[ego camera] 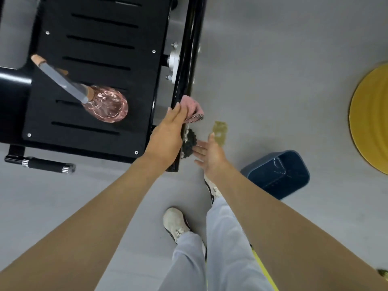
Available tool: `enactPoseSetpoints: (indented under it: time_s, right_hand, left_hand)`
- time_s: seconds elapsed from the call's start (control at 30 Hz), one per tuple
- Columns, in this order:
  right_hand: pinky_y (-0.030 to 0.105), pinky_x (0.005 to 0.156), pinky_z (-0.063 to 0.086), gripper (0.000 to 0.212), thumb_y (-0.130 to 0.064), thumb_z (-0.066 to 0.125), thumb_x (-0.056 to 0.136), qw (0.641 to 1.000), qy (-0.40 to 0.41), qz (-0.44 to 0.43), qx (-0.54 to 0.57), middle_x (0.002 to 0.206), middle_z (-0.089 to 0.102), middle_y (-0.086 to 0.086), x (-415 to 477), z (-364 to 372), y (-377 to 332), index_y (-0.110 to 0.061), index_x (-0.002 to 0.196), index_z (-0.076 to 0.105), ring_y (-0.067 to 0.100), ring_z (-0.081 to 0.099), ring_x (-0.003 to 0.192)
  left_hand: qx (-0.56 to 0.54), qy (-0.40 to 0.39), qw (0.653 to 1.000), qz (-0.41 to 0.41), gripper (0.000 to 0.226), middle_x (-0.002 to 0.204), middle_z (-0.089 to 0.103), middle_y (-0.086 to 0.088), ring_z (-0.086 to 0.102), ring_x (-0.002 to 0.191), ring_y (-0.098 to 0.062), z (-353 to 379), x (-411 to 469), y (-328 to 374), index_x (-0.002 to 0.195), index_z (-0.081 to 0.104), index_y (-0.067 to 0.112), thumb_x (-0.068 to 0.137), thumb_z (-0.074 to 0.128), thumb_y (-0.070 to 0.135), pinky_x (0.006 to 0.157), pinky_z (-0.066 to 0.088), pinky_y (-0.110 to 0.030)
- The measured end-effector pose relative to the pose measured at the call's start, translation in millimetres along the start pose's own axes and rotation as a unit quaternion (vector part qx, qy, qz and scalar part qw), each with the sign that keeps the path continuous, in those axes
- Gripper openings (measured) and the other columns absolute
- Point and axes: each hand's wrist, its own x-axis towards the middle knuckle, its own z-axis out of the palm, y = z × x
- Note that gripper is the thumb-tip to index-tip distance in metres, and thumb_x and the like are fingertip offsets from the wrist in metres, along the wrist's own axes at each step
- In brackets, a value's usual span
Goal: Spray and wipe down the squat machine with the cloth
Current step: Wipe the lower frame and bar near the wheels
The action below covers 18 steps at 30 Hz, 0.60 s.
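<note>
Head view, looking straight down: the squat machine [94, 49] is seen at upper left, its black slotted footplate [88, 127] bordered on the right by a glossy black frame rail [189, 49]. A pink cloth [192, 108] is held against the lower stretch of that rail by the left hand [165, 135]. Its fingers [175, 111] are laid together and nearly straight over the cloth, pressing it to the rail; the thumb is hidden, so a curl round the cloth cannot be told. A striped edge of the cloth is seen jutting out from under the hand.

The right hand [212, 156] is held just right of the rail with nothing in it, palm turned leftward. Its fingers [199, 151] are spread, with their tips just beside a black ribbed knob [188, 146] on the rail; contact cannot be told.

A pink spray bottle [105, 103] with a grey head is seen on the footplate, well apart from both hands. A black grip with chrome ends [46, 164] projects below the footplate. On the grey floor [273, 59] a dark blue bin [277, 173] is set to the right of the right hand, and part of a yellow disc [371, 118] is cut off by the right edge. Grey trousers and a pale shoe [175, 222] are visible below the forearms.
</note>
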Motion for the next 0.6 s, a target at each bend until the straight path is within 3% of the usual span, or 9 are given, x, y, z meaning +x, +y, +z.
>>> enactPoseSetpoints:
  time_s: [0.07,0.13,0.2,0.3,0.4,0.53,0.6]
  right_hand:
    - [0.04,0.099,0.035,0.064,-0.051,0.017,0.102,1.0,-0.012,0.014,-0.009,0.133,0.056,0.014,5.2,1.8,2.3,-0.005,0.131,0.051,0.028,0.051,0.124]
    - [0.038,0.09,0.038,0.065,-0.052,0.017,0.101,0.999,-0.008,0.027,-0.027,0.128,0.06,0.014,11.0,0.8,4.1,-0.006,0.127,0.054,0.028,0.055,0.118]
    - [0.039,0.086,0.043,0.068,-0.055,0.018,0.1,0.997,0.02,0.05,-0.063,0.125,0.061,0.015,15.9,-1.9,5.8,-0.004,0.127,0.053,0.029,0.057,0.116]
    - [0.042,0.094,0.047,0.069,-0.054,0.021,0.1,0.987,0.075,0.057,-0.13,0.125,0.059,0.018,23.6,-10.6,7.4,0.0,0.131,0.051,0.032,0.056,0.114]
    - [0.04,0.091,0.048,0.064,-0.051,0.023,0.101,0.989,0.079,0.065,-0.107,0.123,0.059,0.02,32.1,-18.4,0.0,0.0,0.128,0.052,0.032,0.057,0.113]
    - [0.04,0.087,0.047,0.062,-0.049,0.023,0.101,0.99,0.074,0.069,-0.098,0.118,0.061,0.022,44.4,-22.2,-13.8,-0.001,0.121,0.056,0.033,0.058,0.111]
    - [0.037,0.08,0.045,0.063,-0.05,0.023,0.101,0.991,0.075,0.065,-0.087,0.107,0.062,0.02,49.0,-24.1,-18.8,0.001,0.119,0.057,0.03,0.057,0.098]
  left_hand:
    - [0.177,-0.113,0.977,0.046,0.066,0.16,0.013,-0.005,0.001,0.148,-0.024,8.7,17.8,-0.7,0.152,0.018,0.012,0.092,0.038,-0.007,0.116,0.023,-0.047]
    - [0.373,-0.217,0.89,0.147,0.06,0.16,0.009,-0.009,-0.007,0.148,-0.027,22.8,14.5,-2.7,0.152,0.013,0.007,0.097,0.038,0.008,0.119,0.003,-0.046]
    - [0.475,-0.281,0.803,0.224,0.055,0.158,0.016,-0.017,0.002,0.147,-0.032,39.1,-1.6,-10.4,0.15,0.015,0.002,0.101,0.032,0.016,0.118,-0.002,-0.046]
    - [0.517,-0.342,0.732,0.283,0.044,0.144,0.04,-0.023,0.029,0.137,-0.038,56.7,-22.5,-16.0,0.141,0.035,-0.002,0.101,0.032,0.016,0.116,0.009,-0.047]
    - [0.549,-0.416,0.642,0.335,0.037,0.134,0.051,-0.016,0.044,0.124,-0.033,64.0,-16.8,-11.8,0.134,0.048,0.005,0.099,0.04,0.016,0.112,0.019,-0.045]
    - [0.549,-0.467,0.62,0.311,0.03,0.128,0.058,-0.003,0.046,0.126,-0.028,75.8,16.0,-3.2,0.124,0.06,0.015,0.098,0.046,0.02,0.113,0.019,-0.041]
    - [0.539,-0.474,0.634,0.289,0.028,0.124,0.061,-0.002,0.048,0.124,-0.028,78.8,36.7,0.7,0.12,0.063,0.016,0.096,0.048,0.019,0.112,0.023,-0.04]
